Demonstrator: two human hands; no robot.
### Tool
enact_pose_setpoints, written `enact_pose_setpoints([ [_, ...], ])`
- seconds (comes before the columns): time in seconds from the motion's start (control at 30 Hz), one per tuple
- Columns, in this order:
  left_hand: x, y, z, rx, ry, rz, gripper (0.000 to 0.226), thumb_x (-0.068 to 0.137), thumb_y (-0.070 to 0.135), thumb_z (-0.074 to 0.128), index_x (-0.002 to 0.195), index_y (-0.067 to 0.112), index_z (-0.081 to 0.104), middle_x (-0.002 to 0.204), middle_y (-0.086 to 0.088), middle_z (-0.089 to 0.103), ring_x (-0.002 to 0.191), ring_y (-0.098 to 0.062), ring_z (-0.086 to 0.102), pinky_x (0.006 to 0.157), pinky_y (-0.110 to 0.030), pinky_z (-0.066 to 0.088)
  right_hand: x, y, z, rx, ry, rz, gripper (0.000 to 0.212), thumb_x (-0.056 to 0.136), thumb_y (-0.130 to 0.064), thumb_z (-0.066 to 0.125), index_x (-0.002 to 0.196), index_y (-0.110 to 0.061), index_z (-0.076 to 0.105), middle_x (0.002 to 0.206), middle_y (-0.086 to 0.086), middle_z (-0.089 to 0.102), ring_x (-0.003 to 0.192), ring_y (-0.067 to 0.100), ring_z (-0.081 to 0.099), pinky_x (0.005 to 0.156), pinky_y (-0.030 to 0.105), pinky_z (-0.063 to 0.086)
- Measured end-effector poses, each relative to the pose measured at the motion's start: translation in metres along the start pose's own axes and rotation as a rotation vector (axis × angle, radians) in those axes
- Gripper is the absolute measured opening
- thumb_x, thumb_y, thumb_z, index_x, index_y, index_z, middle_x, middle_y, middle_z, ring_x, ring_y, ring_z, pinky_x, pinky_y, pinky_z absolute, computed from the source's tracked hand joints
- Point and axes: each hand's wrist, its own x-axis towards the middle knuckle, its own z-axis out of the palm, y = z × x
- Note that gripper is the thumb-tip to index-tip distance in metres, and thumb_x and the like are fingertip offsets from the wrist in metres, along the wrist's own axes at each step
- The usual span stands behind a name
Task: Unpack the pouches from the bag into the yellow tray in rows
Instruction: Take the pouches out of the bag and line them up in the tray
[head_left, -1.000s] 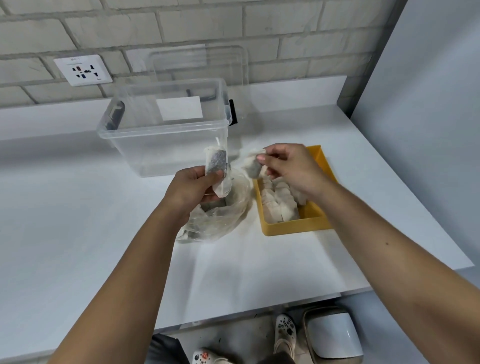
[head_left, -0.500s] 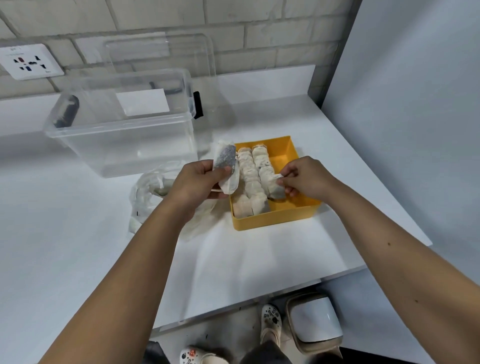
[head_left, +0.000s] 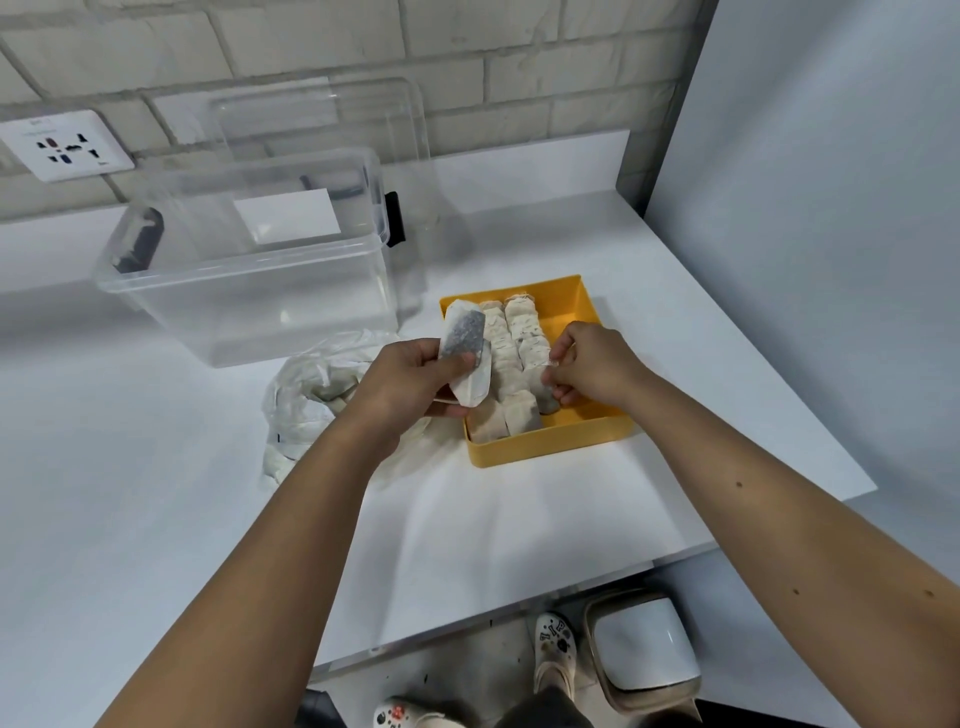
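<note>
The yellow tray (head_left: 571, 439) sits on the white table and holds two rows of pale pouches (head_left: 511, 338) along its left side. My left hand (head_left: 410, 376) grips a white pouch with dark filling (head_left: 467, 353), held up over the tray's left edge. My right hand (head_left: 592, 366) is inside the tray, its fingertips pinching a pouch (head_left: 546, 399) at the near end of a third row. The crumpled clear plastic bag (head_left: 306, 400) lies left of the tray with more pouches inside, partly hidden by my left arm.
A clear plastic storage bin (head_left: 249, 291) stands behind the bag, its lid (head_left: 322, 119) leaning against the brick wall. A grey panel (head_left: 831, 208) rises at the right. The table's front edge runs close to my body; a white bin (head_left: 644, 649) stands on the floor.
My right hand carried its pouch from above the tray down into it, right of the two rows. My left hand lifted its pouch away from the bag toward the tray.
</note>
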Motion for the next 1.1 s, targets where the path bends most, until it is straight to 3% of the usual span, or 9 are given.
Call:
enact_pose_setpoints([
  [0.13,-0.001,0.001,0.003,0.002,-0.019,-0.012,0.018,0.093,0.015,0.067,0.107,0.004,0.071,0.095,-0.014,0.076,0.077,-0.019,0.074,0.065,-0.028,0.061,-0.005,-0.004,-0.009,0.016,0.031,-0.007,0.026,0.083,-0.013,0.075,0.104,-0.011,0.058,0.079,0.009,0.073,0.063,0.023,0.071,0.066,0.029,0.059],
  [0.23,0.0,0.001,0.005,0.018,-0.039,-0.017,0.018,0.091,0.013,0.069,0.108,0.005,0.071,0.093,-0.012,0.076,0.073,-0.016,0.074,0.062,-0.026,0.06,-0.013,-0.018,-0.016,0.119,0.113,-0.109,0.019,0.089,-0.021,0.07,0.104,-0.01,0.066,0.088,0.009,0.071,0.062,0.016,0.068,0.063,0.028,0.059],
  [0.33,0.002,0.004,0.01,0.049,-0.071,-0.003,0.022,0.089,0.012,0.072,0.11,0.007,0.071,0.097,-0.014,0.076,0.077,-0.018,0.074,0.066,-0.029,0.061,-0.023,-0.041,-0.02,0.341,-0.032,-0.164,0.022,0.089,-0.027,0.069,0.106,-0.012,0.07,0.095,0.009,0.071,0.063,0.011,0.065,0.066,0.031,0.058],
  [0.4,0.003,0.008,0.014,0.073,-0.087,0.019,0.023,0.088,0.011,0.073,0.11,0.007,0.071,0.097,-0.014,0.076,0.08,-0.02,0.073,0.068,-0.031,0.062,-0.024,-0.052,-0.02,0.286,-0.074,-0.197,0.026,0.085,-0.029,0.074,0.106,-0.014,0.071,0.093,0.007,0.072,0.064,0.012,0.064,0.068,0.032,0.057],
  [0.5,0.003,0.015,0.018,0.104,-0.103,0.051,0.023,0.087,0.007,0.073,0.11,0.007,0.07,0.094,-0.014,0.076,0.078,-0.018,0.073,0.067,-0.03,0.062,-0.022,-0.059,-0.022,0.199,0.031,-0.264,0.018,0.083,-0.028,0.077,0.095,-0.015,0.072,0.084,0.003,0.071,0.065,0.015,0.066,0.068,0.034,0.058],
  [0.63,0.002,0.014,0.012,0.072,-0.055,0.032,0.018,0.087,0.005,0.072,0.104,0.009,0.068,0.079,-0.004,0.075,0.067,-0.012,0.072,0.062,-0.028,0.062,-0.023,-0.053,-0.04,0.256,0.157,-0.236,0.014,0.086,-0.016,0.074,0.095,-0.008,0.068,0.077,0.009,0.069,0.057,0.012,0.065,0.058,0.026,0.057],
  [0.77,0.002,0.006,0.003,0.038,0.059,0.024,0.013,0.094,0.014,0.066,0.1,0.003,0.071,0.081,-0.008,0.075,0.064,-0.015,0.073,0.063,-0.03,0.062,-0.024,-0.029,-0.043,-0.065,0.053,-0.111,0.01,0.087,-0.015,0.072,0.091,-0.007,0.069,0.07,0.008,0.072,0.057,0.012,0.068,0.06,0.021,0.056],
  [0.9,0.001,0.002,0.002,0.031,0.073,0.008,0.018,0.097,0.017,0.062,0.101,0.003,0.071,0.092,-0.014,0.074,0.067,-0.017,0.073,0.065,-0.032,0.063,-0.021,-0.009,-0.023,-0.266,-0.085,-0.014,0.011,0.085,-0.015,0.073,0.092,-0.007,0.07,0.072,0.009,0.073,0.066,0.019,0.072,0.076,0.036,0.06],
  [1.1,0.0,0.002,0.004,0.028,0.061,0.015,0.018,0.095,0.019,0.065,0.101,0.005,0.073,0.1,-0.016,0.075,0.087,-0.028,0.073,0.075,-0.037,0.063,-0.01,-0.005,-0.005,-0.37,-0.064,-0.037,0.014,0.084,-0.014,0.072,0.091,-0.002,0.071,0.083,0.015,0.073,0.08,0.029,0.069,0.081,0.045,0.057],
])
